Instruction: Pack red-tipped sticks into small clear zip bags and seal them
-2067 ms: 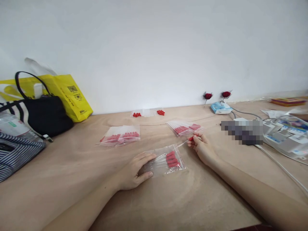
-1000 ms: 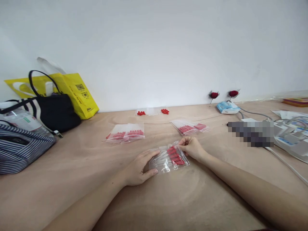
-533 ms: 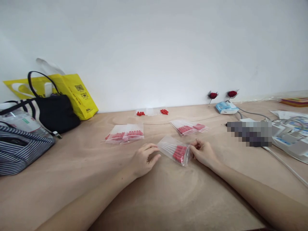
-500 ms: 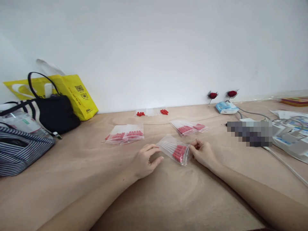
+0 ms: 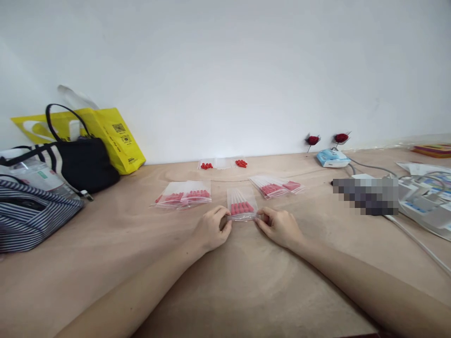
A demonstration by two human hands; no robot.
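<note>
A clear zip bag (image 5: 242, 204) lies in front of me, its opening edge towards me. Inside it are several white sticks with red ends. My left hand (image 5: 214, 227) pinches the bag's near left corner, while the near right corner is between the closed fingers of my right hand (image 5: 278, 226). To the left are overlapping zip bags (image 5: 185, 193) with red-ended pieces in them. More filled zip bags (image 5: 276, 186) fan out to the right. Farther back, small clear bags (image 5: 223, 163) hold a red cluster (image 5: 206, 165) and another red cluster (image 5: 241, 163).
A yellow bag (image 5: 121, 141), a black handbag (image 5: 84, 162) and a striped bag (image 5: 38, 216) stand at the left. On the right are a blue tissue pack (image 5: 332, 158), two red roses (image 5: 341, 138), a power strip (image 5: 423, 206) with cables, and a pixelated dark object (image 5: 369, 195).
The zip bag has turned from a slant to straight and shifted left and away from me. My left hand, open before, now grips its corner; my right hand has moved left with it.
</note>
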